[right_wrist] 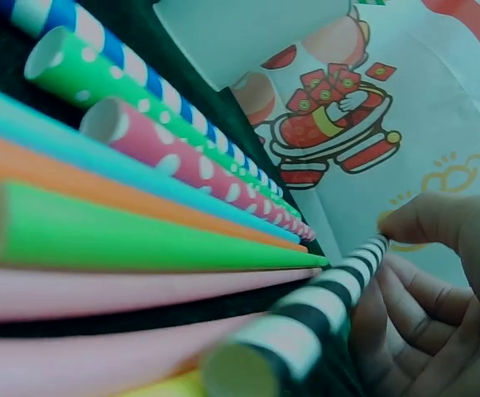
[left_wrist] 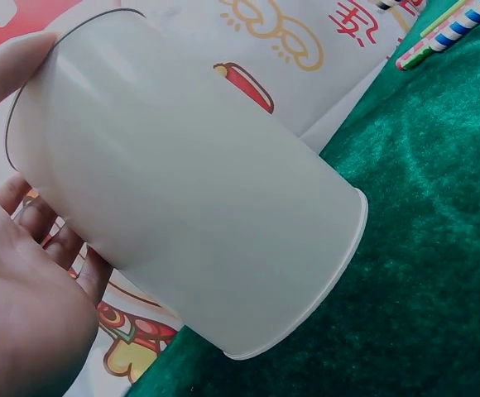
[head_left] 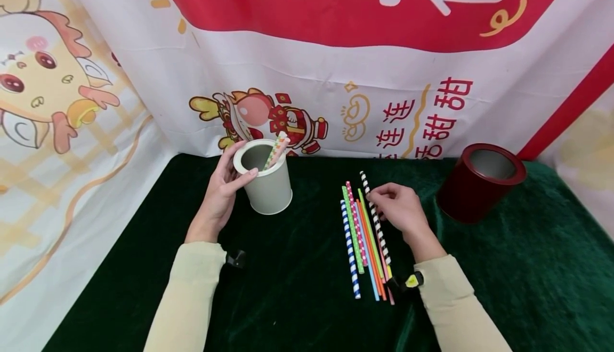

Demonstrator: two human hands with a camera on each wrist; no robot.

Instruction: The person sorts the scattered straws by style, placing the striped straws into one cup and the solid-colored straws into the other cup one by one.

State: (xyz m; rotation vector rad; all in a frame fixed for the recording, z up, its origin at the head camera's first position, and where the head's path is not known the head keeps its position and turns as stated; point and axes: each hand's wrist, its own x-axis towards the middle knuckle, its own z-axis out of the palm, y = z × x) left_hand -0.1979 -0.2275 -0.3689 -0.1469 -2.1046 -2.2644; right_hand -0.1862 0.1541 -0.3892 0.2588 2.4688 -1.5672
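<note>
My left hand (head_left: 221, 192) grips a pale grey cylindrical container (head_left: 269, 192) by its rim, thumb on the near side and fingers round the far left. Patterned paper straws (head_left: 276, 151) lean inside it, their tops above the rim. In the left wrist view the container's smooth wall (left_wrist: 199, 182) fills the middle. With thumb and fingers my right hand (head_left: 399, 206) pinches a black-and-white striped paper straw (head_left: 376, 224) near its far end. That straw (right_wrist: 339, 289) slants above the others in the right wrist view. Beside it lie several coloured straws (head_left: 352, 234), striped, dotted and plain.
A dark red cylindrical container (head_left: 479, 184) stands at the right, its open top showing a grey inside. Dark green velvet cloth (head_left: 297, 298) covers the table. Behind it hangs a white and red printed banner (head_left: 307, 69), and a cartoon-printed cloth (head_left: 53, 128) is on the left.
</note>
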